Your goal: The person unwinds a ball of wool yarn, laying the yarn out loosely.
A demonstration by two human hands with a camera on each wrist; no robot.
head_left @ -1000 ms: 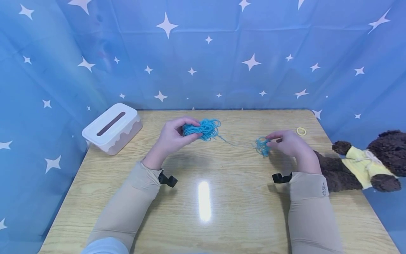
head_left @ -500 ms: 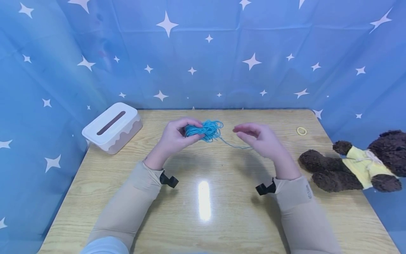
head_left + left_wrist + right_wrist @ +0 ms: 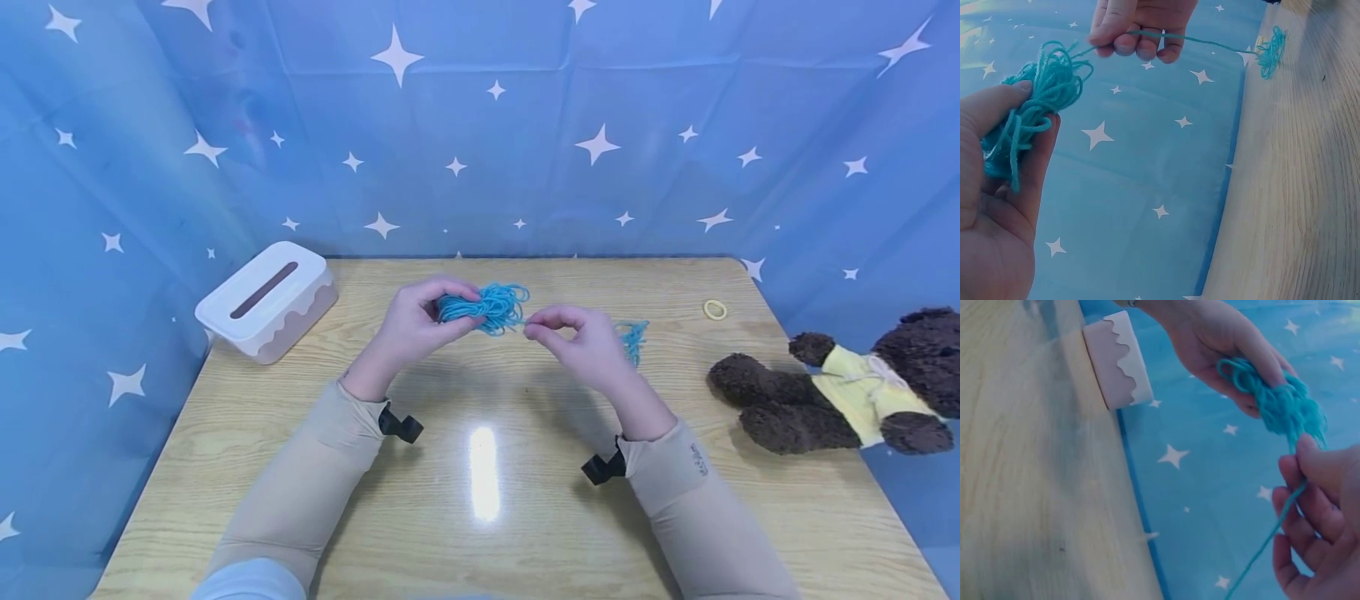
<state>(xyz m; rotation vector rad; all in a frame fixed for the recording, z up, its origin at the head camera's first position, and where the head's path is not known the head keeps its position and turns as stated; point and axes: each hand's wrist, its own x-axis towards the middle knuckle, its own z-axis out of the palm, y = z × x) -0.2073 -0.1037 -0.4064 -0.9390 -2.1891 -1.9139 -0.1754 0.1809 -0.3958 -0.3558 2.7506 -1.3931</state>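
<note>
A looped bundle of turquoise yarn [image 3: 491, 308] is gripped between the thumb and fingers of my left hand [image 3: 420, 317], above the table. My right hand [image 3: 581, 342] pinches the yarn strand [image 3: 1210, 42] close to where it leaves the bundle, as the right wrist view also shows. From those fingertips the strand runs on to a small loose heap of the same yarn [image 3: 633, 337] on the table, just right of my right hand and partly hidden behind it in the head view.
At the back left of the wooden table [image 3: 420, 517] stands a white and pinkish tissue box [image 3: 266, 300]. A yellow ring [image 3: 715, 310] lies at the back right. On the right edge rests a dark brown plush bear [image 3: 847, 392] in yellow clothing. A starry blue curtain [image 3: 525, 125] hangs behind.
My right hand has let go of the small yarn heap, moved left and taken the strand beside the bundle. My left hand has barely shifted with its bundle.
</note>
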